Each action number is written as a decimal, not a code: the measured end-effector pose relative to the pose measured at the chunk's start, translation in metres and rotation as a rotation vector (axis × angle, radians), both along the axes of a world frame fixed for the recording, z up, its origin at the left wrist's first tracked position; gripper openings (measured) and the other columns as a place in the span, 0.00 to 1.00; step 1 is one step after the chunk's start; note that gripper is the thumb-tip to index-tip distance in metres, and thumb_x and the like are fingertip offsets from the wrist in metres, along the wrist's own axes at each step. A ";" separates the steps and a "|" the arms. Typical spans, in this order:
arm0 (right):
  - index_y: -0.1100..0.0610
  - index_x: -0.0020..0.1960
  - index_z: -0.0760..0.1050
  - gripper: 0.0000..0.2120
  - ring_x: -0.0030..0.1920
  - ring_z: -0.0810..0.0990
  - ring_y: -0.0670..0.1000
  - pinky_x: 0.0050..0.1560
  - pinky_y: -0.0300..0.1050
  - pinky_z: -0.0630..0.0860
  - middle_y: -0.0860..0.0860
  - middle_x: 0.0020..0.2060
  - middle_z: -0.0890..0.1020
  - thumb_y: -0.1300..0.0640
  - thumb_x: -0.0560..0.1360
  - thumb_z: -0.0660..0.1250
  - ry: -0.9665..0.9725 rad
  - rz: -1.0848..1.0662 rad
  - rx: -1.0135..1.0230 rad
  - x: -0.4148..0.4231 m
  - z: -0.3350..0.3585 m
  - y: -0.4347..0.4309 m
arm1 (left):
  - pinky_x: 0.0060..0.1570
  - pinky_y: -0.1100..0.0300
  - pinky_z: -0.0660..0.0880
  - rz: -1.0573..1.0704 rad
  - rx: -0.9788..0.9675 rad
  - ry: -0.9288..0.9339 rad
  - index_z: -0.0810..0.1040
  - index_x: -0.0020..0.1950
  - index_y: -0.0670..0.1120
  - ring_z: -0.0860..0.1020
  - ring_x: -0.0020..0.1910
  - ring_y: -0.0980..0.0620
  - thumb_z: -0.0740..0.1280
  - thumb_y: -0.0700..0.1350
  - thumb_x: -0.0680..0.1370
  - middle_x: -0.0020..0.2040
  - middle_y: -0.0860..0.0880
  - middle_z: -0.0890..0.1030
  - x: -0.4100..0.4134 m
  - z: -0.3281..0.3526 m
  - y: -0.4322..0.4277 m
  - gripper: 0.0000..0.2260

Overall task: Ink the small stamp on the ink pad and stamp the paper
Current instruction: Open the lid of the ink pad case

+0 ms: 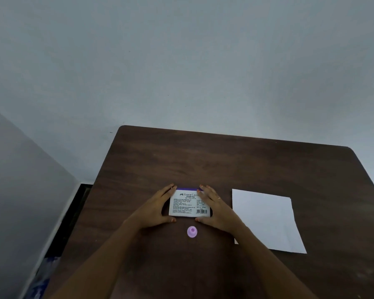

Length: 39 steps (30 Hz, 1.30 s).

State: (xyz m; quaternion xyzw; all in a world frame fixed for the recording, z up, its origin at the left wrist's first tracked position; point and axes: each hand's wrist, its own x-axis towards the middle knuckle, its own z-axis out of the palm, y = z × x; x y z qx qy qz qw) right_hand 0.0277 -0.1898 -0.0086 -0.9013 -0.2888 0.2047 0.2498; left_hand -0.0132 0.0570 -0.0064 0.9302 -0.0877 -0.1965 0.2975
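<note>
The ink pad (187, 205) is a closed flat box with a white printed label and a purple far edge, lying in the middle of the dark wooden table (225, 160). My left hand (158, 209) grips its left side, fingers along the far corner and thumb at the near corner. Its right side is held the same way by my right hand (217, 209). The small stamp (192, 231), pale purple and round, stands on the table just in front of the pad, between my wrists, untouched. A white sheet of paper (268, 221) lies flat to the right.
A pale wall rises behind the table's far edge. The table's left edge drops to a dark floor strip (73, 214) beside a grey wall. Bare tabletop lies beyond the pad and behind the paper.
</note>
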 end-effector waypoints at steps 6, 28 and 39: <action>0.49 0.71 0.57 0.36 0.74 0.48 0.49 0.70 0.41 0.56 0.50 0.74 0.54 0.49 0.69 0.71 -0.006 -0.056 0.085 -0.003 0.001 0.001 | 0.69 0.60 0.55 0.063 -0.134 -0.037 0.52 0.74 0.53 0.54 0.70 0.59 0.74 0.51 0.67 0.76 0.51 0.55 0.001 -0.001 -0.002 0.43; 0.51 0.54 0.75 0.08 0.53 0.74 0.47 0.48 0.36 0.72 0.48 0.52 0.77 0.55 0.76 0.61 0.170 -0.606 0.572 0.037 0.031 0.035 | 0.71 0.55 0.47 0.174 0.017 -0.015 0.37 0.73 0.52 0.46 0.75 0.49 0.64 0.64 0.71 0.78 0.49 0.46 -0.006 -0.009 -0.012 0.44; 0.57 0.53 0.78 0.09 0.57 0.68 0.57 0.62 0.51 0.62 0.58 0.57 0.73 0.57 0.76 0.62 -0.070 -0.702 0.156 0.081 0.005 0.058 | 0.69 0.62 0.40 0.106 0.032 -0.111 0.33 0.69 0.57 0.40 0.69 0.63 0.61 0.64 0.72 0.75 0.57 0.44 -0.007 -0.013 -0.011 0.41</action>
